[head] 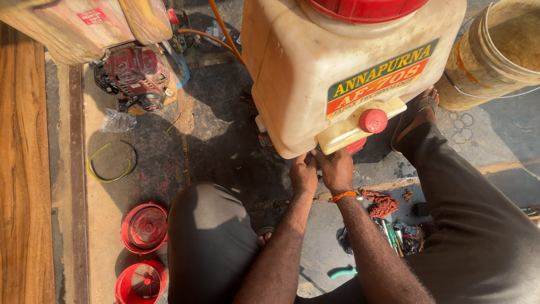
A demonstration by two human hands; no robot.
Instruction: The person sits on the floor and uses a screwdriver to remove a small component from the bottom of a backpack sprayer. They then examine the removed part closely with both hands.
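Note:
A large cream plastic sprayer tank point(315, 67) with a red lid and a small red cap point(373, 120) stands on the ground in front of me. My left hand point(304, 173) and my right hand point(336, 169) reach side by side under the tank's lower edge, fingers curled onto a part hidden beneath it. What they grip cannot be made out. An orange thread band circles my right wrist. My knees in dark trousers sit on either side of my arms.
A small red engine point(138, 76) under a second cream tank lies at upper left. Two red round covers point(144, 227) rest at lower left near a yellow-green ring point(109, 169). A dirty bucket point(495, 53) stands upper right. Hand tools and a red rag point(382, 204) lie by my right leg.

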